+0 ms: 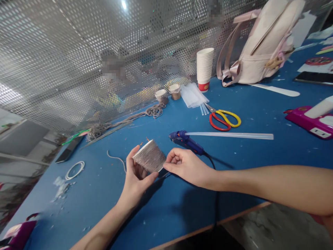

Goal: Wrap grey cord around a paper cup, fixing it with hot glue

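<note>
My left hand (139, 177) holds a paper cup (151, 157) wrapped in grey-brown cord, tilted on its side above the blue table. Its thumb lies under the cup and its fingers reach around the far side. At the cup's right end, the thumb and fingertips of my right hand (186, 166) are pinched together, touching the wrapped edge. Whatever is between them is too small to make out. A loose piece of cord (117, 158) curls on the table left of the cup. Just beyond my right hand lies a blue glue gun (186, 140) with a long clear glue stick (231, 135) in it.
Red-and-yellow-handled scissors (225, 119) lie behind the glue gun. Farther back are two wrapped cups (174, 91), stacked paper cups (205, 69), plastic bags (194, 95) and cord bundles (154, 111). A backpack (265, 52) and a purple power strip (309, 121) are at right. A perforated metal screen (78, 62) borders the table.
</note>
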A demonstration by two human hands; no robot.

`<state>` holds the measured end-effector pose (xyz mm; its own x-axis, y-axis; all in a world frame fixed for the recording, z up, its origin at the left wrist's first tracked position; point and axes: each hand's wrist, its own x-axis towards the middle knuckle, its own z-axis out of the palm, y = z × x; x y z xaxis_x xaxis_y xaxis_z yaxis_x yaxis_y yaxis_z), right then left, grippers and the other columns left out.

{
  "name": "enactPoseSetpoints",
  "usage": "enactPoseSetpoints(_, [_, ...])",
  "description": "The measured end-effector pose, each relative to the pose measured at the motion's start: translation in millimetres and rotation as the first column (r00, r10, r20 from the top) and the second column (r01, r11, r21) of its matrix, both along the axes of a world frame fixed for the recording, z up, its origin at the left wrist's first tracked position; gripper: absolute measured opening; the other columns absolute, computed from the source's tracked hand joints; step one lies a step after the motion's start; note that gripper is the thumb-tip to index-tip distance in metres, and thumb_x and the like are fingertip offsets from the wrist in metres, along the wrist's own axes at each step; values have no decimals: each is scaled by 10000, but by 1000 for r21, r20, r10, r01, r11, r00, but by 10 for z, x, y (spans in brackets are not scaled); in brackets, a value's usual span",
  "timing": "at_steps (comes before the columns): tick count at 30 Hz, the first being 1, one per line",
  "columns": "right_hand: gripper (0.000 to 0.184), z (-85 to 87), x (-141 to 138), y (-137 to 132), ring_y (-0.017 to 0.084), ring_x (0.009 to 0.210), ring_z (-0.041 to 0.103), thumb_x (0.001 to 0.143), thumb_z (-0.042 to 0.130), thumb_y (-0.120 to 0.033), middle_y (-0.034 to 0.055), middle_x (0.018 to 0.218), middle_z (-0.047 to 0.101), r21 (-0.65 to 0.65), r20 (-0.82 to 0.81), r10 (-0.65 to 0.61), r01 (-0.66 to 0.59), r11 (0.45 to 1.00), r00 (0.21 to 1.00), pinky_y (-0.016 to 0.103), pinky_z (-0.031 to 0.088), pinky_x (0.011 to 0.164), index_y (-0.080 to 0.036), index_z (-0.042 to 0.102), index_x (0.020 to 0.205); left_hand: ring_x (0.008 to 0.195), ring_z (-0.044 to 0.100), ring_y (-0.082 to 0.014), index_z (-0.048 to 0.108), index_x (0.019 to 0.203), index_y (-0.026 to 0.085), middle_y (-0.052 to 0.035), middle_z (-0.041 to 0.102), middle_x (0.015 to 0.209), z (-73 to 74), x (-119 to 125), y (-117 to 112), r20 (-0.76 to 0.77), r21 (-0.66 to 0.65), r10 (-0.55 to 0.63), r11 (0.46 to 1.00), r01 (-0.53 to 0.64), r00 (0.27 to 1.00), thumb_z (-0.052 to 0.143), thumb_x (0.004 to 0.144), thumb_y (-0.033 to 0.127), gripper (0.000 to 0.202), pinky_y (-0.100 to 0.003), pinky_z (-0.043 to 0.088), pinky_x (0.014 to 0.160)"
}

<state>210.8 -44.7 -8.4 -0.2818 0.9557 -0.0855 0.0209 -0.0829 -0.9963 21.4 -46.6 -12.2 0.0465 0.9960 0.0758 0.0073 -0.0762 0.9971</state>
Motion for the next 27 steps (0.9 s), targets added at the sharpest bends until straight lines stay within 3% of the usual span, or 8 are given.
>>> enactPoseSetpoints(15, [123,23,17,15,97,601,497,782,664,-214,-43,636,537,-2,-2,2,-2,1000,1000,219,386,555,-177,558,732,1143,602,-258,424,1313,396,-41,586,1268,27,-16,16,50,-44,-51,998,53,997,842,600,254,838,-416,492,987])
enactPoseSetpoints(27, [113,-1,14,22,98,600,498,787,644,-213,-42,632,537,30,-10,2,-2,1000,1000,224,383,557,-172,560,725,1119,612,-253,418,1341,385,-50,605,1252,25,-26,29,101,-63,-82,994,89,991,827,615,259,843,-422,483,987])
